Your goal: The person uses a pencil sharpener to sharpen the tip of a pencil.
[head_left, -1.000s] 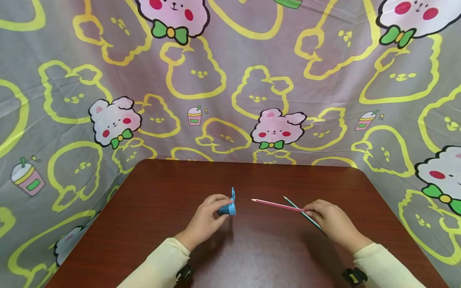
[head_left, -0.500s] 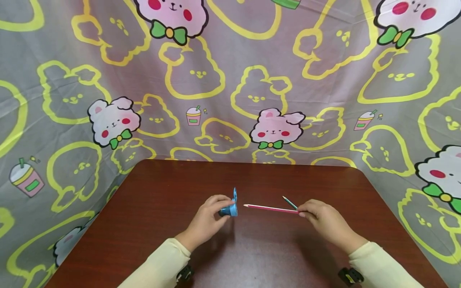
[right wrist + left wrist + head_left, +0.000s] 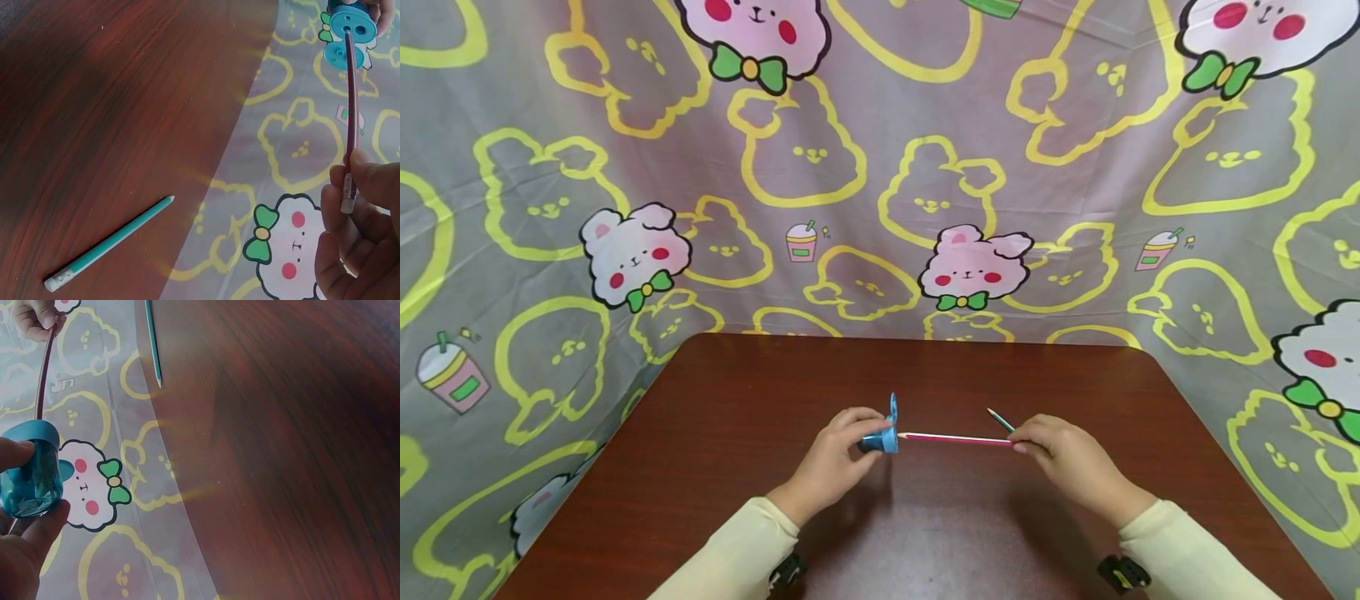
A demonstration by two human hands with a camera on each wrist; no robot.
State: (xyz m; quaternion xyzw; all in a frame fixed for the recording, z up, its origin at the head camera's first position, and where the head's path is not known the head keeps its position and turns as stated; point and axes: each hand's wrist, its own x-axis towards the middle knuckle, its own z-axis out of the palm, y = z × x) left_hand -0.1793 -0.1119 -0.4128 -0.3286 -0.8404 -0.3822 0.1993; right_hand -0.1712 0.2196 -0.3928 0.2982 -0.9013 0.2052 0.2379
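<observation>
I watch from the remote feed. Blue sharpener [image 3: 889,440] held sideways above the table [image 3: 775,383]; left hand [image 3: 835,457] pinches its body between thumb and fingers. Flip lid [image 3: 344,55] open at the sharpener's rim. Right of the sharpener, right hand [image 3: 1067,450] pinches the red pencil [image 3: 958,439] near its eraser end. Point is at the sharpener's holed face; whether inside, I can't tell. Green pencil [image 3: 115,239] lies right of the sharpener, on the table.

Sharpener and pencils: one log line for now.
left hand: holds blue sharpener, lid open | right hand: holds red pencil, tip at sharpener, insertion unclear | green pencil: lies on table
</observation>
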